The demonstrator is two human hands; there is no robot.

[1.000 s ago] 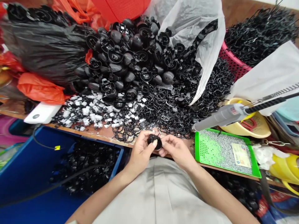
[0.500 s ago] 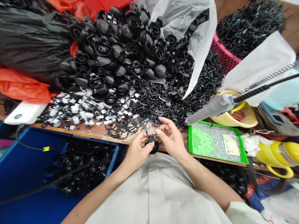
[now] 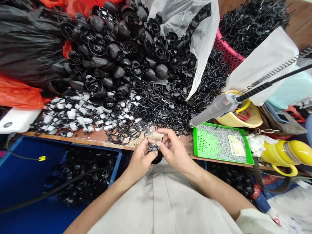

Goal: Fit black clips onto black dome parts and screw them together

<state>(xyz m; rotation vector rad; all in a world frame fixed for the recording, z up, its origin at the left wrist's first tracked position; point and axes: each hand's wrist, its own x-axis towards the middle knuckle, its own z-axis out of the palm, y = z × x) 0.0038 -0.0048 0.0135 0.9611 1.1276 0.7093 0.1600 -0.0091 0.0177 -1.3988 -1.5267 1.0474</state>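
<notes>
Close to my body, at the table's front edge, my left hand [image 3: 141, 159] is closed around a round black plastic part [image 3: 157, 159], thumb on top. Small dark and greyish fittings [image 3: 153, 148] show on the part's upper side. My right hand [image 3: 175, 151] meets it from the other side, thumb and fingers pinched at a thin black plastic piece [image 3: 162, 139]. Fingers hide much of both pieces. Thin curved black pieces [image 3: 122, 135] lie on the wooden table just beyond my left hand.
Black shell-like housings [image 3: 114, 52] are heaped behind white-and-black clips [image 3: 80, 115]. A grey power screwdriver [image 3: 213, 109] hangs over a green tray [image 3: 198, 151] of tiny metal pieces. A yellow bowl [image 3: 251, 122] and yellow flask [image 3: 278, 151] stand right; a blue bin [image 3: 21, 182] is lower left.
My right thumb and fingers have come inward and now press at the round part, where they were more spread before. The view has shifted slightly to the right.
</notes>
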